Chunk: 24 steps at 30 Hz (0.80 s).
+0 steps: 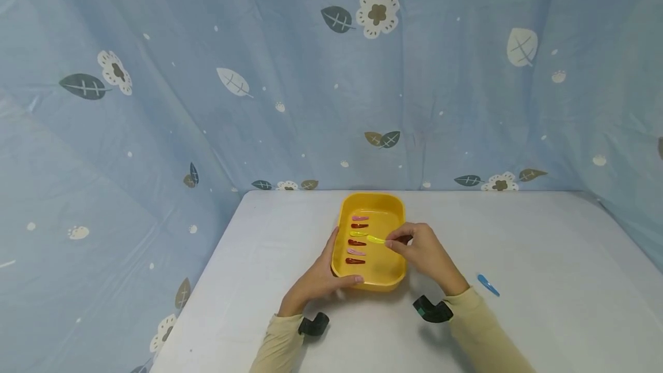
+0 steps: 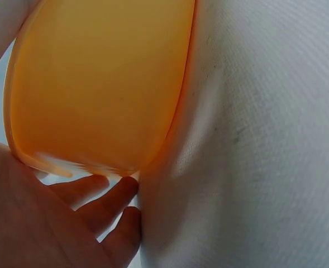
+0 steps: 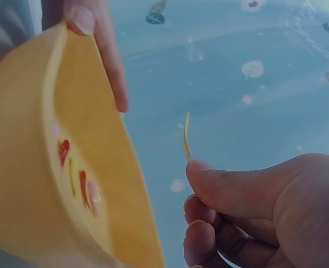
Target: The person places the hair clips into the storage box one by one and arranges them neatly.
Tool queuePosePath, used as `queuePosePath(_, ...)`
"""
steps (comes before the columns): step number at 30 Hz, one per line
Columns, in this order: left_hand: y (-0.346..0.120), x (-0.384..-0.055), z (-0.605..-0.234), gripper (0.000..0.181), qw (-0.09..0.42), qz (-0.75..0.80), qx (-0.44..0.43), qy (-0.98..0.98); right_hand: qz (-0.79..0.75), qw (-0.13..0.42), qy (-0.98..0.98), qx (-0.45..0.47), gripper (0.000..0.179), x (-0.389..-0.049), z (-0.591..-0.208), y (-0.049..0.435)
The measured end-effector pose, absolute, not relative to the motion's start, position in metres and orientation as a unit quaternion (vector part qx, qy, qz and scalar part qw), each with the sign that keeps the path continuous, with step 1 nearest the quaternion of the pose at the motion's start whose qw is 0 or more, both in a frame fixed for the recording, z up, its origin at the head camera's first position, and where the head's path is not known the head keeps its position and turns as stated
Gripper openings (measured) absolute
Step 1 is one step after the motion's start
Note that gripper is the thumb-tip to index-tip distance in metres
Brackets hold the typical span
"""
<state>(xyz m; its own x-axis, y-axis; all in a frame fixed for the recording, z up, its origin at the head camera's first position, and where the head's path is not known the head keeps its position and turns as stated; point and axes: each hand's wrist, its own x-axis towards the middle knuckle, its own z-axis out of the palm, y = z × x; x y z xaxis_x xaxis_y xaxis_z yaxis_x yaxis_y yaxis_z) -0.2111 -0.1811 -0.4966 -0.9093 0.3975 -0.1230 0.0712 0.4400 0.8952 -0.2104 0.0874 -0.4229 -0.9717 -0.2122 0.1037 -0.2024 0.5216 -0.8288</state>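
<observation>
A deep yellow plastic tray [image 1: 380,269] stands on the table, with a column of hair clips along its left side. Among them are a pink clip [image 1: 356,252], a dark red clip [image 1: 355,261] and a yellow clip [image 1: 358,234]. My left hand [image 1: 318,277] holds the tray's near left corner, thumb at the near rim and fingers along the left wall. Between thumb and forefinger, my right hand [image 1: 422,249] pinches another yellow hair clip [image 1: 376,239] by one end, above the tray's inside. The right wrist view shows this clip [image 3: 186,137] sticking up from the fingertips.
On the white table [image 1: 559,246], a blue hair clip [image 1: 488,285] lies right of the right forearm. A blue patterned curtain [image 1: 311,73] hangs behind the table and along its left side. Black wrist bands with cameras [image 1: 434,311] sit on both forearms.
</observation>
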Motion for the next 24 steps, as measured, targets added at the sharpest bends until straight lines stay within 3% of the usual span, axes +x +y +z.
queuePosePath(24, -0.182, -0.211, -0.495, 0.126, 0.160, 0.523, 0.155, 0.823, -0.461, 0.055, 0.881, -0.093, 0.006, -0.209, -0.436, 0.039)
